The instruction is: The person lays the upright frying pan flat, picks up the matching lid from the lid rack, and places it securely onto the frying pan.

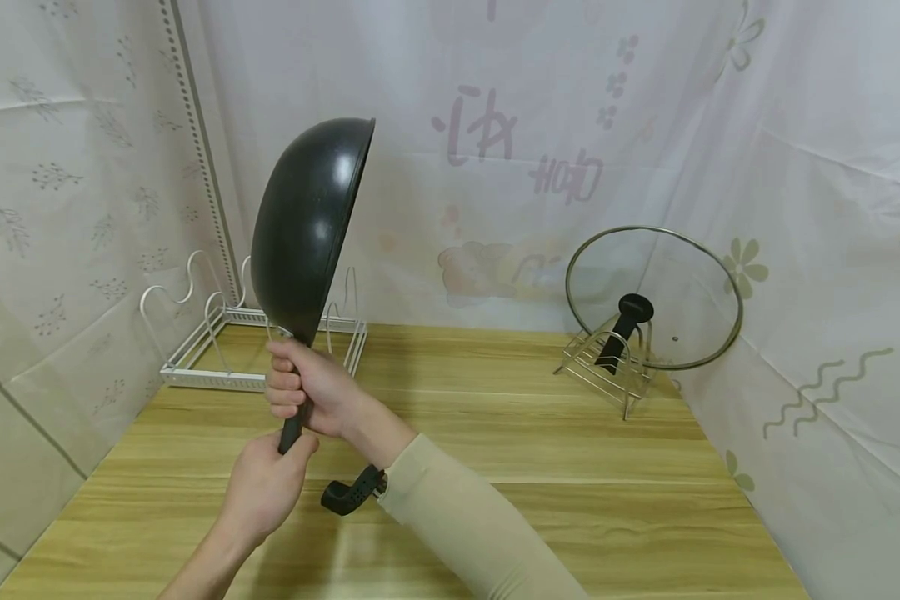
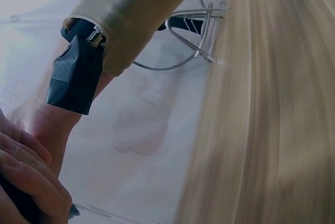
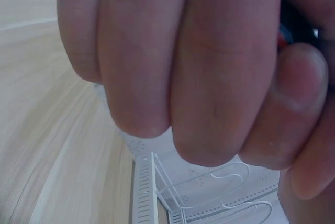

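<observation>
A black wok (image 1: 307, 225) is held up on edge, its rounded outside facing left and its rim to the right. My right hand (image 1: 315, 387) grips the wok's handle (image 1: 292, 432) close to the bowl, with the fingers wrapped round it. Below it, my left hand (image 1: 266, 483) holds the handle's end, thumb lying along it. In the right wrist view the curled fingers (image 3: 209, 77) fill the upper part and hide most of the handle. The left wrist view has the left fingers (image 2: 31, 177) at its lower left edge.
A white rack (image 1: 213, 381) with wavy wire dividers stands at the back left, partly behind the wok. A glass lid (image 1: 690, 292) with a black knob leans in a small wire stand (image 1: 615, 379) at the back right. Patterned curtains (image 1: 495, 208) border the wooden table (image 1: 532, 450).
</observation>
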`<state>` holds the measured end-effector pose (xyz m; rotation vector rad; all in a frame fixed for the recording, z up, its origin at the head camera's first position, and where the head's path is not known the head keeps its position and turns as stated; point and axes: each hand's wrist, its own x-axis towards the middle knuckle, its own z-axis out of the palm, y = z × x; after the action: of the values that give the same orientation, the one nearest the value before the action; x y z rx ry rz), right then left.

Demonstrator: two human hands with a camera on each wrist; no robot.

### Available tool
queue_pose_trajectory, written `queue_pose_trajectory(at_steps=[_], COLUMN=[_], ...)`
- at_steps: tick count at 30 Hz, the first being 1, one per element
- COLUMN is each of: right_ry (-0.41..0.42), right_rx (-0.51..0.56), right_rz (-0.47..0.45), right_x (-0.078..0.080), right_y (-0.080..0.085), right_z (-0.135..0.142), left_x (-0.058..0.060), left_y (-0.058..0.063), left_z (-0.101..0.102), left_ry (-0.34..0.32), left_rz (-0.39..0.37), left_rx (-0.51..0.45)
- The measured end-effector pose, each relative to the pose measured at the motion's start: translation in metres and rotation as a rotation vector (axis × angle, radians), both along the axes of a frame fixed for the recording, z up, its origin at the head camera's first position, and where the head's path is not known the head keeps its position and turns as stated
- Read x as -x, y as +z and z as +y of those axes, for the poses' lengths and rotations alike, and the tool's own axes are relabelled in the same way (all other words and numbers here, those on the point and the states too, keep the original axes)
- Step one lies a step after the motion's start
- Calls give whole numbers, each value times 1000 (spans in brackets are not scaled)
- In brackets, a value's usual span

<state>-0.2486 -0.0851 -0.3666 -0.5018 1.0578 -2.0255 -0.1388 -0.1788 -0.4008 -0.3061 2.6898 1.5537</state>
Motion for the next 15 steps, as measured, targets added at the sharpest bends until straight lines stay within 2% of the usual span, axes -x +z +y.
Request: queue_pose_trajectory(at_steps=[15], right_ry=[-10], right_rx=[10], right_rz=[5], right_x=[-1], right_y=[7], right_z=[5], left_x=[0], left_y=[8], left_z=[2], left_ry=[-25], left_rz=[-5], left_rx=[-11])
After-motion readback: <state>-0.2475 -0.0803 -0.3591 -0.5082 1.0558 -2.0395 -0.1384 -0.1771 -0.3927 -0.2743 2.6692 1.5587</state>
